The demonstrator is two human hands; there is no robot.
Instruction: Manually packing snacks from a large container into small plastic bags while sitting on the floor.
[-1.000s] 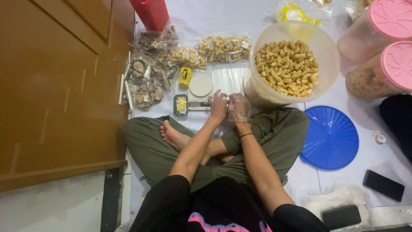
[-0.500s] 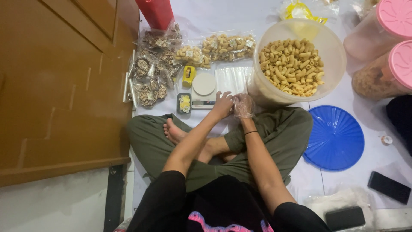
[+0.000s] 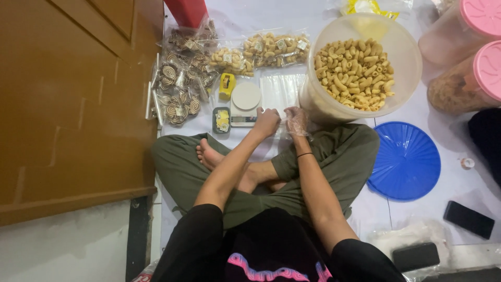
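Observation:
I sit cross-legged on the floor with both hands together in front of my knees. My bare left hand (image 3: 267, 122) has its fingers curled, pinching a thin clear plastic bag (image 3: 285, 130) at the near edge of a flat stack of clear bags (image 3: 281, 89). My right hand (image 3: 296, 120), in a clear plastic glove, grips the same bag from the other side. A small white digital scale (image 3: 244, 104) stands just left of my left hand. A big translucent tub (image 3: 414, 65) of short curved yellow snacks sits just beyond my right hand.
Sealed bags of yellow snacks (image 3: 271, 49) and spiral biscuits (image 3: 177, 91) lie behind the scale, with a small black tray (image 3: 221, 120) beside it. A blue lid (image 3: 404, 161) lies right; pink-lidded jars (image 3: 488, 70) stand far right. Two dark phones (image 3: 468, 219) lie near right. A wooden door (image 3: 78, 104) bounds the left.
My left hand's fingers, spread a second ago, have curled shut against the gloved right hand. Both hands stay at the near edge of the bag stack; the view shifted slightly.

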